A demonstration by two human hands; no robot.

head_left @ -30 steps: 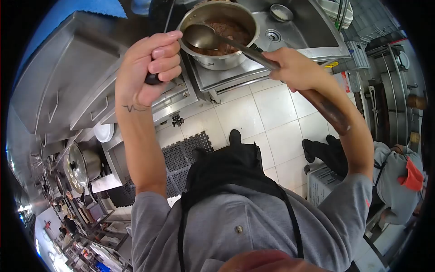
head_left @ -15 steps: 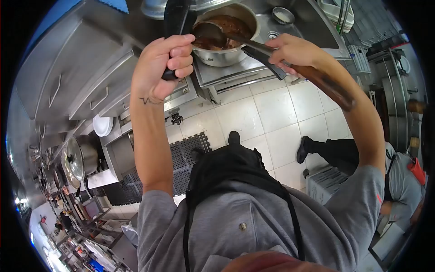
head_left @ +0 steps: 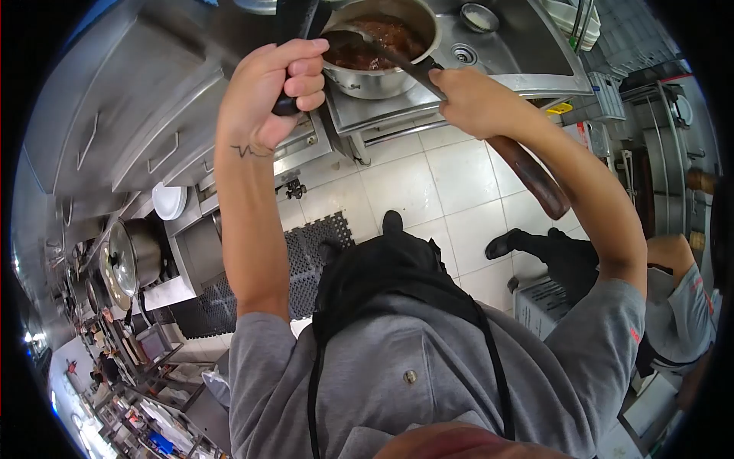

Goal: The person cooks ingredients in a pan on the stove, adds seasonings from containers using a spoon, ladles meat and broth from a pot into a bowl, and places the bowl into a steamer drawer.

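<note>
My left hand (head_left: 275,88) is wrapped round a thick black cookware handle (head_left: 293,21) that runs up out of the top of the view. What it belongs to is mostly cut off; a strip of silver metal shows beside it. My right hand (head_left: 478,101) grips a ladle by its long brown handle (head_left: 531,174), which slants along my forearm. The ladle's bowl sits in a silver pot (head_left: 371,86) holding dark brown stew (head_left: 397,42). From the pot's right side a black handle sticks out, largely hidden by my right hand.
Right of the pot is a steel sink counter (head_left: 520,57) with a small metal bowl (head_left: 479,17). A large lidded pot (head_left: 138,256) stands at the left. Another person in a grey shirt (head_left: 677,314) is close on my right. A black mat (head_left: 267,268) covers part of the tiled floor.
My right hand has moved slightly left and down, its grip now nearer the pot. The ladle's bowl has shifted up in the stew. My left hand keeps its hold. The other person has shifted.
</note>
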